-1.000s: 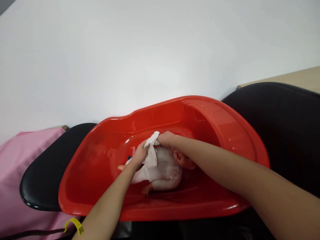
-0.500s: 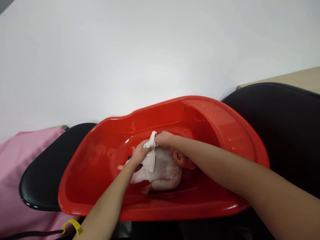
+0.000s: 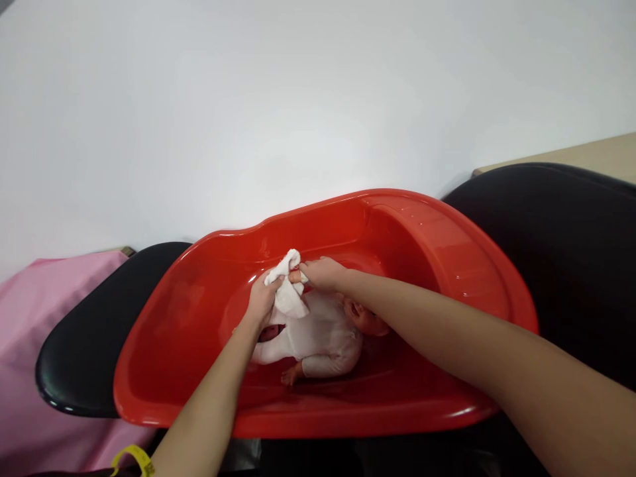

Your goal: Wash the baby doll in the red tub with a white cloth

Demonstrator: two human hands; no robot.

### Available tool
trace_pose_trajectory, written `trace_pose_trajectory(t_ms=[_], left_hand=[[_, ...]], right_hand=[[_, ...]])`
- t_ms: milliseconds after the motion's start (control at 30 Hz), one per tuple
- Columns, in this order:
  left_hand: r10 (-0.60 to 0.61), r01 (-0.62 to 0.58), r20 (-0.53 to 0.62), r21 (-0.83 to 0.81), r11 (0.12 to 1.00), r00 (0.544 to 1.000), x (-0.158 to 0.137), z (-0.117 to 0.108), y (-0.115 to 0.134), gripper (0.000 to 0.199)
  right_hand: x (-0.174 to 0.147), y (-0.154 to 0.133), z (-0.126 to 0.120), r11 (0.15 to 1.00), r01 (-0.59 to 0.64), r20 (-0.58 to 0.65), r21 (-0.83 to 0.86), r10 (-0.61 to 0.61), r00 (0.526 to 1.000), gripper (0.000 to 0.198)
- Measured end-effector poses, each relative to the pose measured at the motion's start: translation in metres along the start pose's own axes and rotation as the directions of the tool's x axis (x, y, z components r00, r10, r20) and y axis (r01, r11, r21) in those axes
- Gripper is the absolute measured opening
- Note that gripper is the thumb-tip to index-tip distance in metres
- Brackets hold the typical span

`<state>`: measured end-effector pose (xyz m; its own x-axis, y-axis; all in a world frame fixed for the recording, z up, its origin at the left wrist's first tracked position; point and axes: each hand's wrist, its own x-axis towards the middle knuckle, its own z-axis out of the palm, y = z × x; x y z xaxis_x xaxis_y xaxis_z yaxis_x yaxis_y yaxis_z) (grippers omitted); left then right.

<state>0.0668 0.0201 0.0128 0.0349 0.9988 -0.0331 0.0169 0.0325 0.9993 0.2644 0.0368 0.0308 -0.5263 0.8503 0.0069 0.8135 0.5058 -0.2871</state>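
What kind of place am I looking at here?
Probably an indoor practice or demo room, not a bathroom: a red baby tub rests across black chairs by a plain white wall, with a clothed doll inside and both hands on a white cloth.

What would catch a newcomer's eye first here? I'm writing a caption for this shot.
The big red tub fills the middle, resting across black seats. Inside lies a baby doll in white clothes, and above it the left hand and right hand together grip a white cloth.

Left hand [image 3: 262, 301] and right hand [image 3: 320, 273] meet, fingers pinched.
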Motion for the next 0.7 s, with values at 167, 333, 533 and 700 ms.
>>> trace_pose_trajectory(t_ms=[167,333,533,700], left_hand=[[-0.116,0.086,0.163,0.184,0.979,0.98,-0.009,0.007,0.002,0.052],[-0.022,-0.046,0.166,0.393,0.918,0.986,-0.006,0.007,-0.005,0.047],[0.197,-0.168,0.028,0.648,0.743,0.98,0.005,0.006,-0.008,0.047],[0.255,-0.132,-0.066,0.719,0.683,0.965,0.007,0.002,-0.005,0.038]], right_hand=[[0.0,-0.004,0.001,0.986,0.076,0.009,-0.151,-0.075,0.997,0.026],[0.0,-0.003,0.002,0.974,0.107,0.025,-0.199,-0.104,0.994,0.023],[-0.004,-0.01,-0.003,0.985,0.059,-0.016,-0.162,-0.062,0.998,0.029],[0.0,-0.002,0.005,0.969,0.115,-0.067,-0.219,-0.132,0.989,0.024]])
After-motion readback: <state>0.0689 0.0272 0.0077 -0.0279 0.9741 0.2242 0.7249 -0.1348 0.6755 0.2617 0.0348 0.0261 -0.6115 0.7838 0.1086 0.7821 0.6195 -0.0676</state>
